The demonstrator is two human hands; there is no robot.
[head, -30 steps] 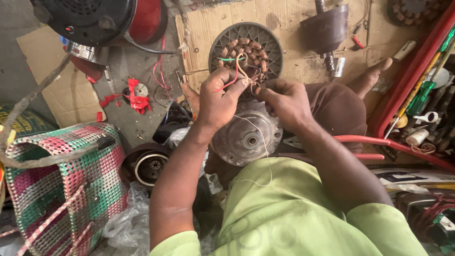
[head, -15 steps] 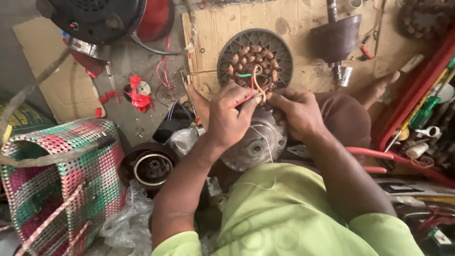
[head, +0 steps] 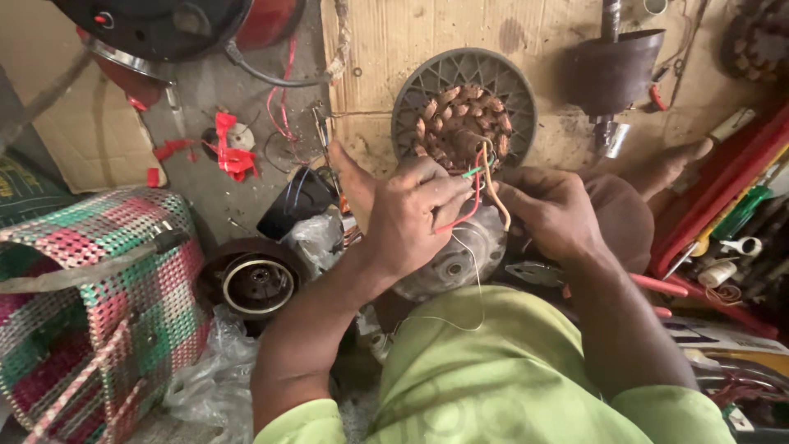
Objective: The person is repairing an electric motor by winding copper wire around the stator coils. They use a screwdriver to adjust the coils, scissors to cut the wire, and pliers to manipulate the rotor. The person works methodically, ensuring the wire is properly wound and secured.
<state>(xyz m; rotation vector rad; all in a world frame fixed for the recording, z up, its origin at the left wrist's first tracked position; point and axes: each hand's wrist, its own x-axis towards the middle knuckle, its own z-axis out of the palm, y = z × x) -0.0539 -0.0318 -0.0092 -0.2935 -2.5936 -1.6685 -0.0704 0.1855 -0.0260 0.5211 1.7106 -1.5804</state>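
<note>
woven basket [head: 90, 304] left of motor housing [head: 448, 259]

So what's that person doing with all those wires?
A person in a light green shirt is working on a round grey motor part with copper coils on a wooden board. The left hand pinches a bunch of red, green and tan wires coming from the coils, and the right hand grips them too. A silvery metal motor housing sits just below the hands. A woven pink and green basket stands nearby.

red wire [head: 460, 215], pink-green checked basket [head: 99, 312]
</note>
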